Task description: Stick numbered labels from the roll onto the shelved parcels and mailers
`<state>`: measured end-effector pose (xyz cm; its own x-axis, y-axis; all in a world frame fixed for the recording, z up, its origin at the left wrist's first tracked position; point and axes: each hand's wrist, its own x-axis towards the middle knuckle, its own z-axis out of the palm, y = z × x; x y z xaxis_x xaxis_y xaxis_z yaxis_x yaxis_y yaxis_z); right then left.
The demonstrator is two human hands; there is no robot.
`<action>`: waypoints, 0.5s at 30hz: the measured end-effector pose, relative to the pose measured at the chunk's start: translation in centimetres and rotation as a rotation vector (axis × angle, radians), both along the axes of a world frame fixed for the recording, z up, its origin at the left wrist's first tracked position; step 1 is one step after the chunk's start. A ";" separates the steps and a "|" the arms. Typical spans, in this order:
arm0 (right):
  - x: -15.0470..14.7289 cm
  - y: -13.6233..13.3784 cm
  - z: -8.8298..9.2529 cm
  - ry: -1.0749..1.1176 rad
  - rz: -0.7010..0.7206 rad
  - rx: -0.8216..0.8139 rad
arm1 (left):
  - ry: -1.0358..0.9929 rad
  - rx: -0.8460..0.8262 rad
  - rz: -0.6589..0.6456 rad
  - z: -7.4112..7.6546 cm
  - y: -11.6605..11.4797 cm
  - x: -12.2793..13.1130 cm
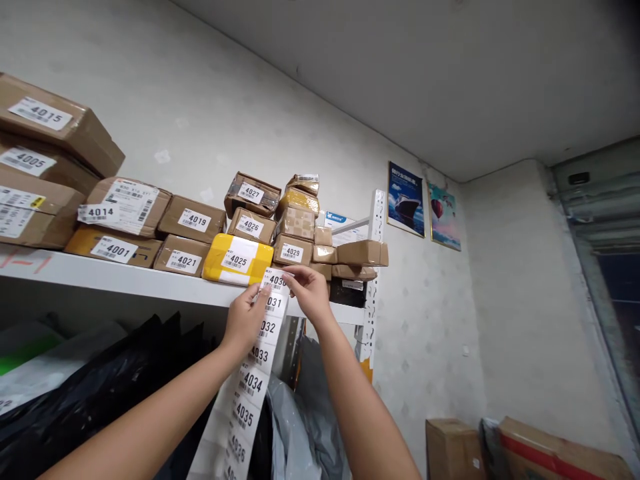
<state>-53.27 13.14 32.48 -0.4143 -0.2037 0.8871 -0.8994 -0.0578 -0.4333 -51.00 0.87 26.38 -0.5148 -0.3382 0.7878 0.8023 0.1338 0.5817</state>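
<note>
The fingers of the left hand (243, 321) are together, thumb on top, clamped on the left edge of a label strip (252, 383) near its upper end. The right hand (311, 293) pinches the strip's upper right corner between thumb and forefinger, partly covering the last digit of the top label. The strip hangs from the centre of the frame to the bottom edge, its numbers running through 4031 to 4036.

Behind the hands runs a white shelf (150, 283); hands and strip hide part of its front edge. A yellow parcel (213, 257) marked 4025 sits just left of the strip's top, and a box marked 4029 (291, 251) stands just above the right hand. More numbered boxes (193, 220) extend to the upper left. Black bags (100, 393) fill the lower left, grey bags (300, 430) the lower centre; cartons (453, 450) stand lower right.
</note>
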 end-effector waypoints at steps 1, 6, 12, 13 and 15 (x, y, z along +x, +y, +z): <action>0.0 0.0 -0.3 0.004 -0.006 -0.023 | -0.007 0.015 -0.071 0.3 0.0 -0.1; -0.5 -0.1 -1.1 0.019 -0.037 -0.148 | -0.054 0.070 -0.163 1.9 0.1 -0.7; -1.5 -1.4 -1.2 0.106 -0.104 -0.207 | -0.054 0.002 -0.082 3.0 0.0 -1.0; -1.8 -1.6 -0.8 0.116 -0.113 -0.212 | -0.055 0.004 -0.055 3.1 0.0 -0.9; -2.2 -1.7 0.5 0.125 -0.132 -0.237 | -0.047 0.001 0.002 3.2 0.2 -0.9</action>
<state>-55.51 11.47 32.96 -0.3079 0.0640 0.9492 -0.9514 -0.0231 -0.3071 -51.89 1.04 29.59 -0.5505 -0.3398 0.7626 0.7738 0.1353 0.6188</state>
